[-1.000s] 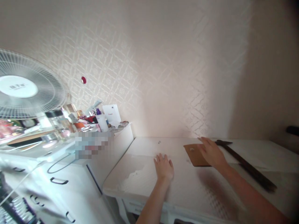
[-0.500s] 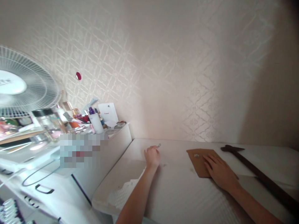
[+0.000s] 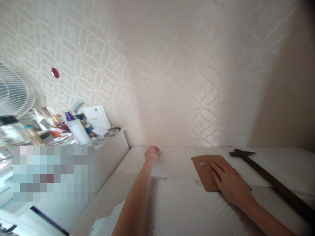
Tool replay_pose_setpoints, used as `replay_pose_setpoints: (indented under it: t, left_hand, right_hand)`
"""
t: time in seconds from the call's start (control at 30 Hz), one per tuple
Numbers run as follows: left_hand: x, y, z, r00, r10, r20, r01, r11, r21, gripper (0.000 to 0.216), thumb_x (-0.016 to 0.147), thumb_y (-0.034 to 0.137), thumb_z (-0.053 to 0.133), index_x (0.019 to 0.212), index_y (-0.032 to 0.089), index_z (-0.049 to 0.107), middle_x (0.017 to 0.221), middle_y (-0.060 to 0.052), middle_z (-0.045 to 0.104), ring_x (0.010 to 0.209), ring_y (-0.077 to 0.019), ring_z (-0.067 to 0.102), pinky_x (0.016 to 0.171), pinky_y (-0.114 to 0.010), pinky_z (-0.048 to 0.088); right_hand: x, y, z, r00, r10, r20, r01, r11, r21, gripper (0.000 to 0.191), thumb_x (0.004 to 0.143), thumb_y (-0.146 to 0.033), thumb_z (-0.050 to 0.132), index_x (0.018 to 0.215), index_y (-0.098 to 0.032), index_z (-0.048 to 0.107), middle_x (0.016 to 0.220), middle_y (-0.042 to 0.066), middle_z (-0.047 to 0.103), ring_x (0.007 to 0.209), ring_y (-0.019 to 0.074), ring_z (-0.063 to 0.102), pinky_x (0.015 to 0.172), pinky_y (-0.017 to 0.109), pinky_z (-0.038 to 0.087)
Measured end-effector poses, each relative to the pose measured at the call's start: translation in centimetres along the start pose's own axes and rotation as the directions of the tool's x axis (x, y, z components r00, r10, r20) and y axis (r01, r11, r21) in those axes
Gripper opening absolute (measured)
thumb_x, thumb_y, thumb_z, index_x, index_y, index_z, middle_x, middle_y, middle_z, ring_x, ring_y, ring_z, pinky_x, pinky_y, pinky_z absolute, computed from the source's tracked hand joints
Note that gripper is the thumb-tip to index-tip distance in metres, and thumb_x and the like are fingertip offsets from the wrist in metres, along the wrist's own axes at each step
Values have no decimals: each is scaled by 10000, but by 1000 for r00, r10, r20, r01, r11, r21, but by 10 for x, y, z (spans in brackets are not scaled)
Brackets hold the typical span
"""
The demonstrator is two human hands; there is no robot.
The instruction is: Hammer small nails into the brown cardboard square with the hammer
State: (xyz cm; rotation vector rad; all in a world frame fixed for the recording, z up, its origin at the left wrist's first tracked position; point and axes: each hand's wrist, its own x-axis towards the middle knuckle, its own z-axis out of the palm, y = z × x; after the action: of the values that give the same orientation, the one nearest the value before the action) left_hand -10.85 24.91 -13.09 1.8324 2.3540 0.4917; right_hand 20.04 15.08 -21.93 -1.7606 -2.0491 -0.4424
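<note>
My left hand [image 3: 152, 153] is near the back edge of the white tabletop, its fingers curled together. Small silvery pieces [image 3: 160, 152] show right by its fingertips; whether they are pinched or lying on the surface is unclear. My right hand [image 3: 230, 183] lies flat with fingers stretched over a brown board [image 3: 205, 177], covering its right part. On the board's uncovered part, just left of those fingertips, is a little cluster of silvery-white bits [image 3: 203, 164]. A dark hammer [image 3: 261, 173] rests to the right of the board, its head toward the wall.
Bubble wrap [image 3: 184, 206] covers the near part of the tabletop. At left, a white cabinet [image 3: 108, 164] carries bottles, a white box [image 3: 97, 117] and other clutter. A fan [image 3: 13, 91] stands at the far left. Patterned wallpaper [image 3: 167, 82] rises behind the table.
The view has swung right, so the cabinet and fan slide left. My left hand has shifted toward the wall, its fingers more curled. My right hand stays on the board.
</note>
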Motion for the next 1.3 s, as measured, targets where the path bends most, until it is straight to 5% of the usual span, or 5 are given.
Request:
replay_pose_setpoints:
  t: [0.27, 0.5, 1.3]
  left_hand:
    - [13, 19, 7, 991, -127, 49, 124, 990, 62, 251, 750, 384, 571, 906, 213, 666, 1036, -112, 656, 1022, -291, 575, 901, -454, 385]
    - [17, 25, 10, 988, -142, 54, 138, 988, 75, 217, 777, 235, 514, 951, 198, 638, 1082, -122, 636, 1050, -273, 562, 914, -447, 369]
    - [19, 25, 7, 992, -117, 45, 107, 976, 189, 298, 825, 382, 490, 1033, 188, 578, 1152, -150, 590, 1128, -290, 505, 950, -470, 325]
  right_hand:
    - [-2, -5, -8, 1000, -1, -14, 1, 1000, -3, 474, 888, -307, 246, 1206, -147, 558, 1254, 112, 520, 1158, 270, 438, 967, 452, 323]
    - [-1, -8, -12, 999, 9, -31, -9, 1000, 7, 457, 888, -292, 262, 1187, -143, 573, 1241, 116, 529, 1150, 265, 441, 978, 442, 307]
    - [2, -19, -22, 998, 58, -4, -58, 998, 35, 407, 889, -253, 320, 1191, -141, 569, 1229, 128, 538, 1140, 277, 439, 964, 457, 294]
